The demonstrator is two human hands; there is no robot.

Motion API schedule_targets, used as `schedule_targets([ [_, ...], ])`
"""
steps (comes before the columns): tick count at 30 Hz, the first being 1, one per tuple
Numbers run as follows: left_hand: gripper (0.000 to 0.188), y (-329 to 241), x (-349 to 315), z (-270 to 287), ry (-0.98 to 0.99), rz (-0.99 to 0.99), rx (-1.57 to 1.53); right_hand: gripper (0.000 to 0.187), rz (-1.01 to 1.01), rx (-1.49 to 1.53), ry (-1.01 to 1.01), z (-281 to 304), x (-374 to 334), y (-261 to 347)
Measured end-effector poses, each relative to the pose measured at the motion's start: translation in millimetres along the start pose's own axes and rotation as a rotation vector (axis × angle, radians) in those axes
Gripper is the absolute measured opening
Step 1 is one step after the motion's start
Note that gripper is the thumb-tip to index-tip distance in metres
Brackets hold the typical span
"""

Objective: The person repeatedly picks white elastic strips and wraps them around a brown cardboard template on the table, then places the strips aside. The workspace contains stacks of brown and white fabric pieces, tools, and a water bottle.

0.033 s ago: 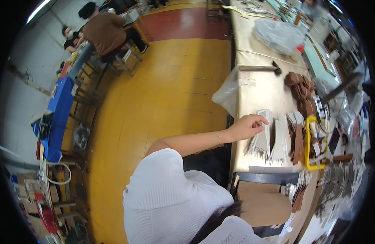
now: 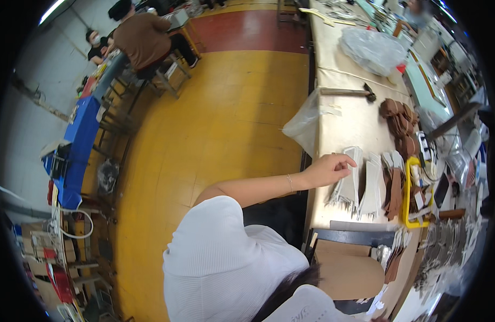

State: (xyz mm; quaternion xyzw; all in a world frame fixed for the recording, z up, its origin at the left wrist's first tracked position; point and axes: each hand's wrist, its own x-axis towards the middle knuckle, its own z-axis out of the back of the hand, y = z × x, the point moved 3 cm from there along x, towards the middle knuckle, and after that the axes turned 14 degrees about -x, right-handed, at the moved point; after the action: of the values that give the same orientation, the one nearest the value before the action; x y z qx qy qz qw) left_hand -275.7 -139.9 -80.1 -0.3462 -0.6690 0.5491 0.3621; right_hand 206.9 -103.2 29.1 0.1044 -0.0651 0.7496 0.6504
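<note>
My left hand (image 2: pixel 333 169) reaches in from a white short sleeve (image 2: pixel 210 241), a thin bracelet at its wrist. Its fingers are curled together over the top of a stack of pale strips (image 2: pixel 345 192) on the table. Whether anything small sits between the fingertips is hidden. A second stack of pale strips (image 2: pixel 372 188) lies right beside the first. Further right is a bundle of brown and pale strips (image 2: pixel 392 188). My right hand is out of sight.
On the long table (image 2: pixel 360 129) lie a hammer (image 2: pixel 344 92), a clear plastic bag (image 2: pixel 372 51), rolled brown bundles (image 2: pixel 399 121) and a yellow basket (image 2: pixel 407 214). A brown padded board (image 2: pixel 349 273) is nearer me. Someone in a brown top (image 2: pixel 142 40) sits at the far left.
The whole view has shifted slightly to the right. My left hand stays over the pale strips with its fingers curled the same way.
</note>
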Motion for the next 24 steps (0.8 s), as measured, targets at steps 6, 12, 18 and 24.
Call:
schedule_targets([
  [6, 0.025, -11.2, -28.5, -4.1, 0.056, -0.012, 0.009, 0.025, 0.811, 0.129, 0.033, -1.1, 80.6, 197.5],
  [12, 0.019, -87.4, -38.8, -11.7, 0.100, 0.000, -0.535, 0.027, 1.383, 0.069, -0.063, -46.7, 69.9, 320.0],
  [18, 0.025, -166.1, -91.2, -125.2, 0.916, -0.116, -0.332, 0.025, 1.521, -0.056, 0.149, -71.0, 36.8, 333.5],
  [24, 0.025, -166.8, -101.1, -147.4, 1.091, -0.167, -0.432, 0.024, 1.446, -0.028, 0.216, -54.9, 47.3, 335.4],
])
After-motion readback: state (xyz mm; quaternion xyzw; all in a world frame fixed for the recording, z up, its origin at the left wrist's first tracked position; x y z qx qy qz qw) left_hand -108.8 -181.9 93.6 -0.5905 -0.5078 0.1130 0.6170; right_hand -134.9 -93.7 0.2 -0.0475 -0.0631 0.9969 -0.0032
